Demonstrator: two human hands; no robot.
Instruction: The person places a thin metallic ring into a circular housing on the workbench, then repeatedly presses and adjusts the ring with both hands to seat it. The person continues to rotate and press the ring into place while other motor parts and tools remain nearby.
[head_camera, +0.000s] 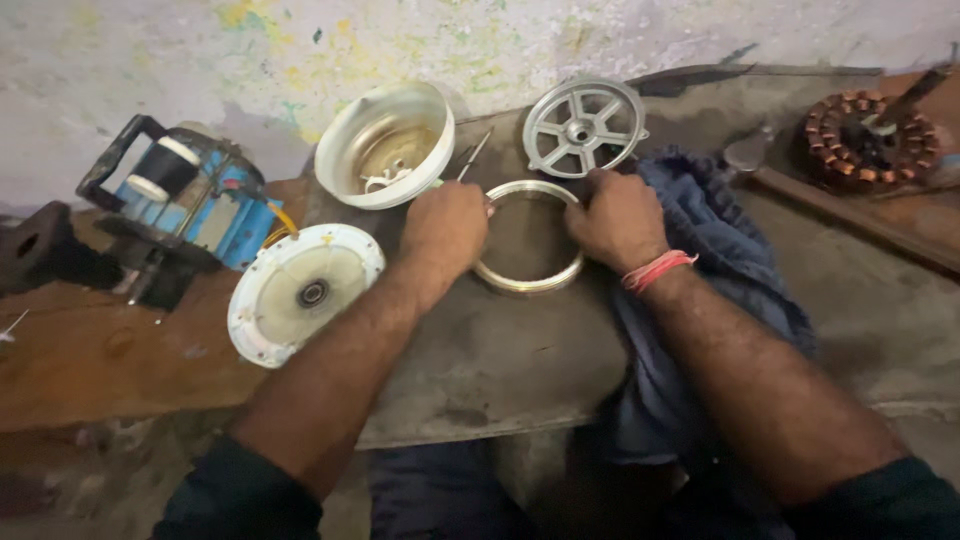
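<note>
Holding the metal ring (527, 262) flat at the counter's (500, 360) centre, left hand (447, 226) grips its nine o'clock edge, right hand (620, 220) its three o'clock; seemingly positioning it, next needing a steady, even lift.

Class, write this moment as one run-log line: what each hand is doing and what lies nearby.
left hand: grips metal ring | right hand: grips ring, on blue cloth | nearby: white cover, spoked plate
</note>
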